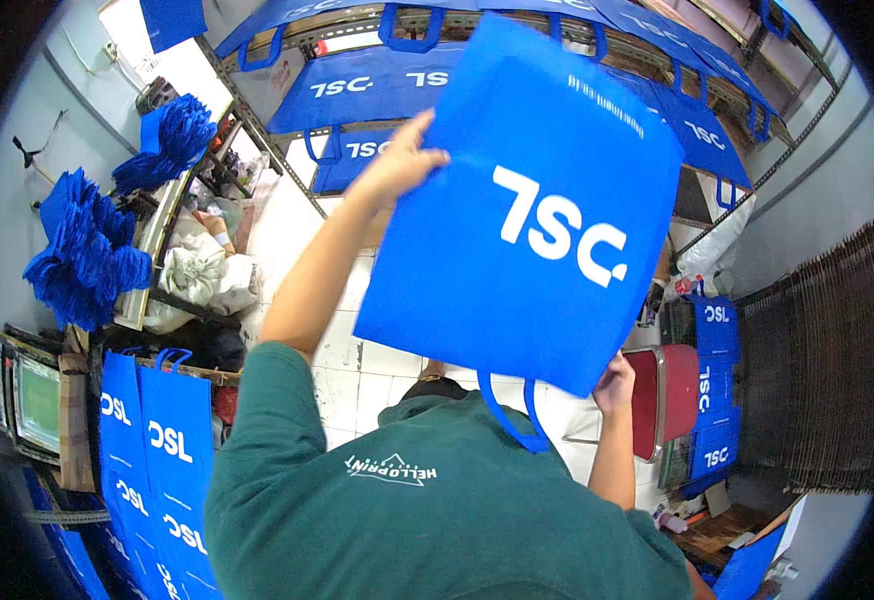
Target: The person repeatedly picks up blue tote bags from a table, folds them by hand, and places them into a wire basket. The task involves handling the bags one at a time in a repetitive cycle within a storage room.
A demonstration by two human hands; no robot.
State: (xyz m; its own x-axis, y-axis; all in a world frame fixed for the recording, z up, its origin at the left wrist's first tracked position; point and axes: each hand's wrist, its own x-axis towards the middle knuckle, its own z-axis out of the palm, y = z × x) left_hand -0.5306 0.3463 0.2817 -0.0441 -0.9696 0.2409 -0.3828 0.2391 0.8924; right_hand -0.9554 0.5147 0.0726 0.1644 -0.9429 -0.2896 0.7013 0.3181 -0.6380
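Observation:
A flat blue fabric tote bag (517, 280) with white lettering is held out before me, its handle (512, 415) hanging toward my chest. My left hand (407, 158) grips the bag's left edge near the upper part, thumb on the front face and the other fingers partly behind it. At the corner nearest me on the right, my right hand (614, 385) pinches the bag's edge. The bag hides part of the floor and the rack behind it.
Blue bags (347, 85) lie in rows on a metal rack (292, 170) ahead. Bundles of blue bags (87, 250) hang at left, above more bags (172, 430). A red chair (665, 395) stands at right, near a dark slatted rack (827, 350). White sacks (197, 265) sit on the left.

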